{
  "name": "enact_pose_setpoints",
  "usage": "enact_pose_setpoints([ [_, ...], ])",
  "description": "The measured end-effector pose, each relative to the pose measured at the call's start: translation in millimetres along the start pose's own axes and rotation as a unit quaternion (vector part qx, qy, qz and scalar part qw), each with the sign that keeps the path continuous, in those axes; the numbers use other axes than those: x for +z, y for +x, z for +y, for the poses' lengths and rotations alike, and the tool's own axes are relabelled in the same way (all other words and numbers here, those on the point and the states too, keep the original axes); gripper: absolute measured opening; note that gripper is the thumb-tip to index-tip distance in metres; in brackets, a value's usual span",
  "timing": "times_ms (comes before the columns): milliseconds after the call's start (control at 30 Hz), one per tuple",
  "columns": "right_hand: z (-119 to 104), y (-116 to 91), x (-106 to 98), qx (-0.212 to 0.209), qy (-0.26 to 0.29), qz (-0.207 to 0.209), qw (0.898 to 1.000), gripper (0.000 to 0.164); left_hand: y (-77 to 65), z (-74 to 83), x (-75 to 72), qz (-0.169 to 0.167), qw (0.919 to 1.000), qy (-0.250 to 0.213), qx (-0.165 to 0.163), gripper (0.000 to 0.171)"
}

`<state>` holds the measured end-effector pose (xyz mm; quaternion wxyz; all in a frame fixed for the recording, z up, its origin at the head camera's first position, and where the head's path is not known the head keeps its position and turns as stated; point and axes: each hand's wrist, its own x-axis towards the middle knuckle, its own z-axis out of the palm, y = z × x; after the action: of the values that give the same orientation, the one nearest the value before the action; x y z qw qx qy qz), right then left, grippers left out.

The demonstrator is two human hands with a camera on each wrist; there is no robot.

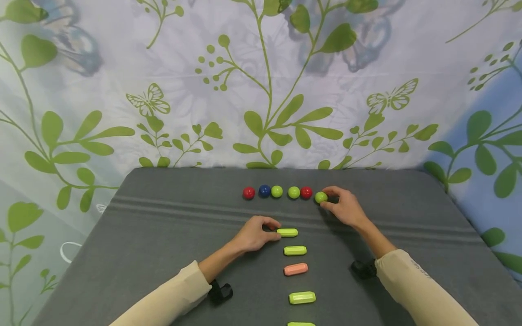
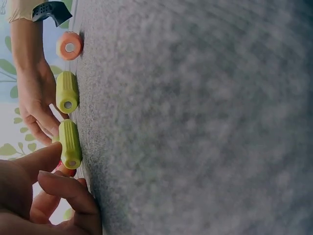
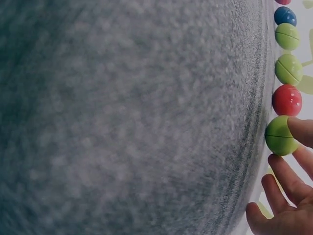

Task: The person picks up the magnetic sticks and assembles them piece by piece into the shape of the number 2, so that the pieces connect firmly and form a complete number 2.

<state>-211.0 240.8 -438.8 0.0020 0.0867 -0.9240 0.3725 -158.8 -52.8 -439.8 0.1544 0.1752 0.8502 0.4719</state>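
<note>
My left hand [image 1: 254, 233] is at the left end of the farthest yellow-green faceted stick [image 1: 287, 232], thumb and fingertips on either side of that end. In the left wrist view the thumb overlaps this stick [image 2: 71, 144]. My right hand [image 1: 344, 206] pinches a green ball [image 1: 320, 197] between thumb and fingers at the right end of a row of balls. Beside this ball in the right wrist view is a red ball [image 3: 287, 100]. The right hand's other fingers are spread loosely apart.
Further left in the row are a green ball [image 1: 293, 192], another green ball [image 1: 277, 191], a blue ball [image 1: 264, 191] and a red ball [image 1: 248, 193]. An orange stick [image 1: 296, 269] and several yellow-green sticks [image 1: 302, 298] line up toward me on the grey tabletop [image 1: 163, 253]. A patterned curtain [image 1: 228, 90] hangs behind.
</note>
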Motion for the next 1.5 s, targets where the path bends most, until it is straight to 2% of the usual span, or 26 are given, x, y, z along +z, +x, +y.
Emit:
enact_pose_setpoints([
  [733, -2, 2, 0, -0.01, -0.025, 0.013, 1.0, 0.035, 2.8, 1.1, 4.4, 0.029, 0.9976, 0.059, 0.022, 0.015],
  [1000, -1, -2, 2, -0.016, -0.03, 0.024, 0.999, 0.034, 2.2, -2.4, 3.0, 0.034, 0.9976, 0.054, 0.026, 0.013],
  [1200, -8, -15, 3, -0.04, -0.025, 0.028, 0.999, 0.032, 1.7, -4.4, 2.8, 0.033, 0.9984, 0.039, 0.025, 0.013],
  [1500, -28, -44, 11, -0.092, -0.006, -0.008, 0.996, 0.028, 0.0, -4.4, 2.0, 0.021, 0.9997, -0.01, -0.011, 0.014],
])
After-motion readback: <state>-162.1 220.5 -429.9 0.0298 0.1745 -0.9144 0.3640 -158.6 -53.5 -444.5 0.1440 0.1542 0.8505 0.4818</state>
